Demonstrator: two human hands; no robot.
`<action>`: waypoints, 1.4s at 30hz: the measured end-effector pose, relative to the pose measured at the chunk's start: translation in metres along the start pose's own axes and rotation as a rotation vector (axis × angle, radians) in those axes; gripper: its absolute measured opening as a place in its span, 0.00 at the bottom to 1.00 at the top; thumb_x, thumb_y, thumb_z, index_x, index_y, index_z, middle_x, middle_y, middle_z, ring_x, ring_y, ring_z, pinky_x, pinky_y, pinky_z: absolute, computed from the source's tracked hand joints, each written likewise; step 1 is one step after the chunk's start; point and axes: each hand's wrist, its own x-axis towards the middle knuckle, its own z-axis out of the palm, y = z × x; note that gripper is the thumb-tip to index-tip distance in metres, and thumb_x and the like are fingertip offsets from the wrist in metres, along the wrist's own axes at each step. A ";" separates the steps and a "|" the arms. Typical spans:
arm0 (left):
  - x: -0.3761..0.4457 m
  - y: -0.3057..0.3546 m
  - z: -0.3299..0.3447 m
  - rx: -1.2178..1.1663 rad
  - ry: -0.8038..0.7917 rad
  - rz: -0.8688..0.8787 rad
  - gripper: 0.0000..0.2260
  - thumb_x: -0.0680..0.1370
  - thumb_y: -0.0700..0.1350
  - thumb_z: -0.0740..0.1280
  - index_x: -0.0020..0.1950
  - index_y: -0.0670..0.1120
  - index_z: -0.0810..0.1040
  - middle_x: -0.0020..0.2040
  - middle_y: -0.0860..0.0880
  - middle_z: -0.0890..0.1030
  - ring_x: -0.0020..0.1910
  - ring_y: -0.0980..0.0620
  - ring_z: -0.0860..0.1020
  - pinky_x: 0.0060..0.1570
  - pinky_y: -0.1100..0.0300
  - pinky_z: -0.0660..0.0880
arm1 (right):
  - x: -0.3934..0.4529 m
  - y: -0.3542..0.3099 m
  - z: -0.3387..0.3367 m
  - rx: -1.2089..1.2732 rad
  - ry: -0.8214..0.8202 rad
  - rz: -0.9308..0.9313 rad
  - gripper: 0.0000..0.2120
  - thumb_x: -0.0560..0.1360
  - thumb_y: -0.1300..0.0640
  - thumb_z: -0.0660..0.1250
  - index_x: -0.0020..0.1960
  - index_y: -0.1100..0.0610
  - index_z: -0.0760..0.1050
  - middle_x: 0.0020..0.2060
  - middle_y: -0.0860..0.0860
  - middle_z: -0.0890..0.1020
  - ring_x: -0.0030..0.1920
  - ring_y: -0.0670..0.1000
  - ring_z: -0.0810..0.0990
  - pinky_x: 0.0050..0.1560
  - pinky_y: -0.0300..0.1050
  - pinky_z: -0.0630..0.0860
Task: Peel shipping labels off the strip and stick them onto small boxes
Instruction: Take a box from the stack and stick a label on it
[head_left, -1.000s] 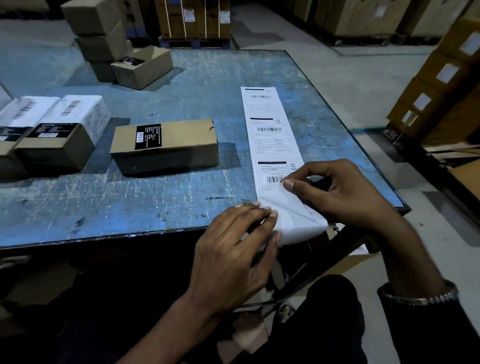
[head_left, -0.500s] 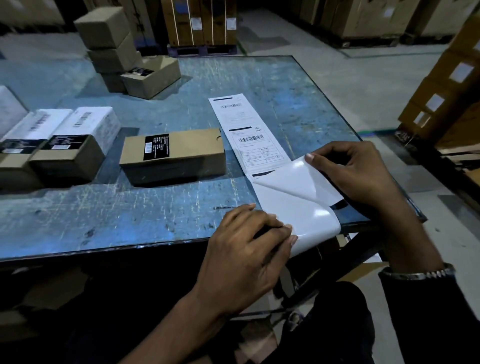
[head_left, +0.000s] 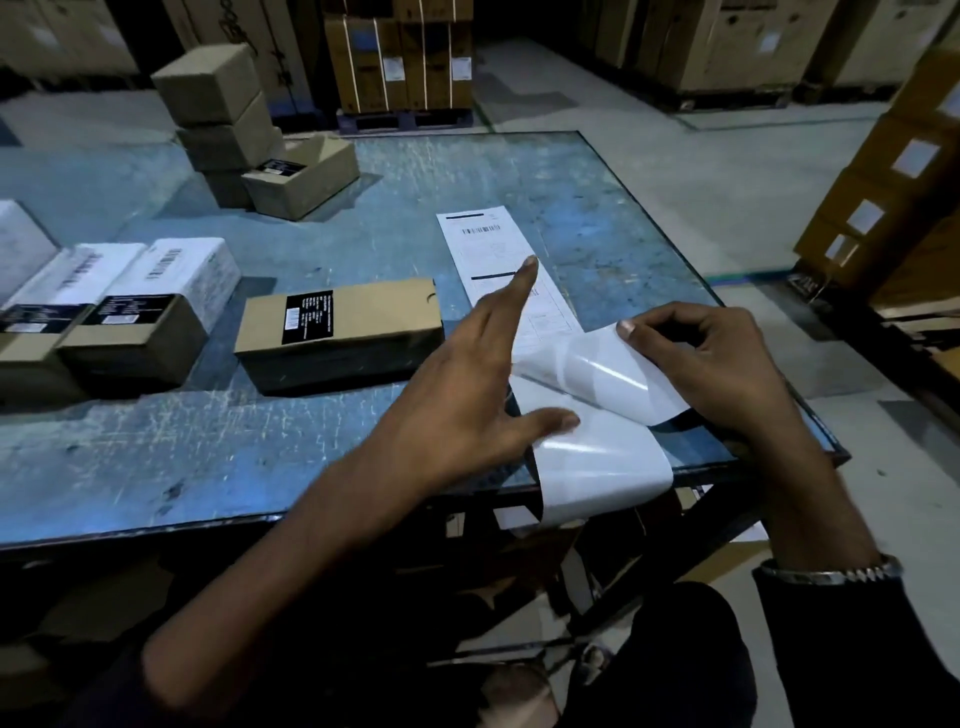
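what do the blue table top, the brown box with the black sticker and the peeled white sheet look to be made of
Blue table top: probably painted metal, matt; the paint is scratched and worn pale.
Brown box with the black sticker: plain matt cardboard, with a tuck flap.
Peeled white sheet: thin glossy paper, perhaps coated; it curls and shows bright glare.

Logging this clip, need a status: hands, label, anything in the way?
Right hand pinches peeled label by its corner. Left hand open, fingers straight, over the strip. Nearest brown box unlabelled on top, nothing between it and the label.
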 end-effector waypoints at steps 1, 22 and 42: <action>0.009 -0.003 -0.003 0.016 -0.120 -0.024 0.61 0.72 0.62 0.80 0.87 0.52 0.37 0.87 0.52 0.56 0.82 0.52 0.62 0.73 0.58 0.66 | 0.000 0.000 0.000 0.028 -0.004 0.013 0.05 0.79 0.55 0.77 0.46 0.55 0.88 0.39 0.44 0.89 0.38 0.38 0.82 0.40 0.33 0.76; 0.022 -0.020 0.005 0.041 -0.435 -0.171 0.70 0.63 0.80 0.73 0.76 0.61 0.17 0.86 0.62 0.43 0.86 0.55 0.42 0.83 0.54 0.43 | 0.017 0.012 -0.013 0.315 0.453 0.290 0.07 0.79 0.52 0.72 0.51 0.56 0.83 0.36 0.47 0.82 0.35 0.46 0.79 0.39 0.42 0.73; 0.022 -0.014 0.007 0.152 -0.444 -0.192 0.66 0.61 0.84 0.68 0.85 0.60 0.33 0.83 0.67 0.33 0.86 0.53 0.43 0.81 0.55 0.44 | 0.024 0.023 -0.028 0.800 0.574 0.282 0.19 0.86 0.52 0.64 0.71 0.63 0.75 0.63 0.60 0.85 0.60 0.57 0.87 0.50 0.48 0.85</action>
